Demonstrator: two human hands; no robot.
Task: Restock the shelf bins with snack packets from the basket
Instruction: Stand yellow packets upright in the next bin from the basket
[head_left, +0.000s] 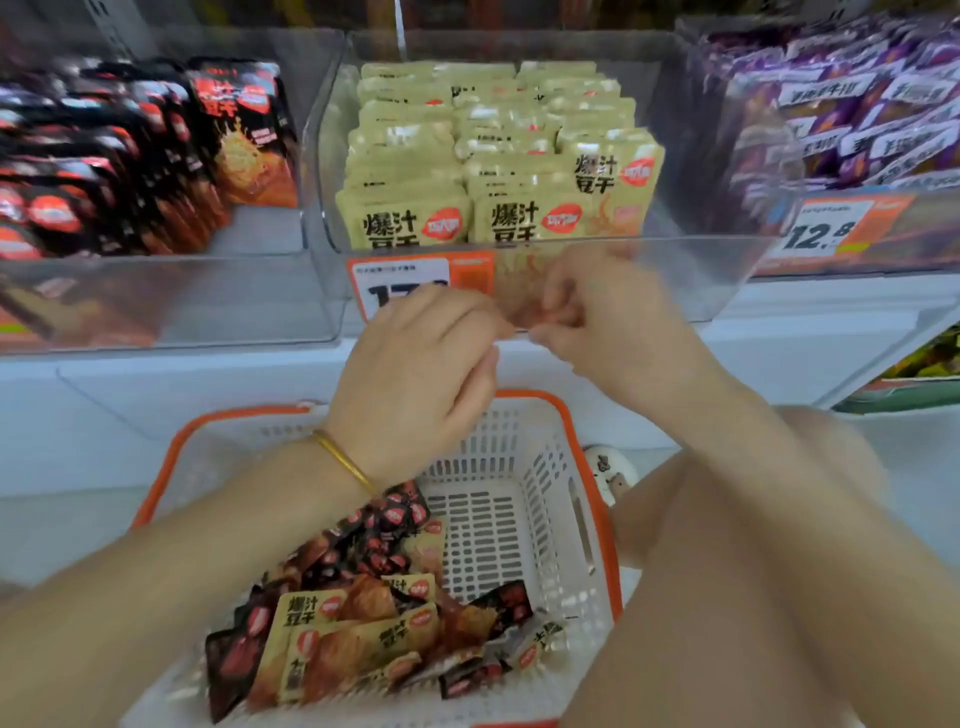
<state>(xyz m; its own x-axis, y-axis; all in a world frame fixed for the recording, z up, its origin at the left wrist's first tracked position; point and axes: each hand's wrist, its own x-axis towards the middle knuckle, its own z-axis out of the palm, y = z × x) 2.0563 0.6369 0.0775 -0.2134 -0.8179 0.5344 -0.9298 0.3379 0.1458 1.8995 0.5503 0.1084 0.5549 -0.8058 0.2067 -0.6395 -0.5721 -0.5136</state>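
- The left hand (431, 358) and right hand (608, 317) meet fingertip to fingertip at the clear front wall of the middle bin (701, 280). Their fingers are curled, and blur hides whether they pinch anything, so I cannot tell.
- Inside that bin, beige packets (405, 218) stand in rows.
- Mixed black and beige snack packets (353, 639) lie in the near-left part of the basket (582, 467), under the 2 forearms.
- A gold bangle (345, 460) circles the left wrist.

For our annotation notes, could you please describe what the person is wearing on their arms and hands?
No sleeves or gloves are in view: the left hand and the right hand are bare, as are both arms. A thin gold bangle circles the left wrist. Motion blur hides whether any rings are worn.
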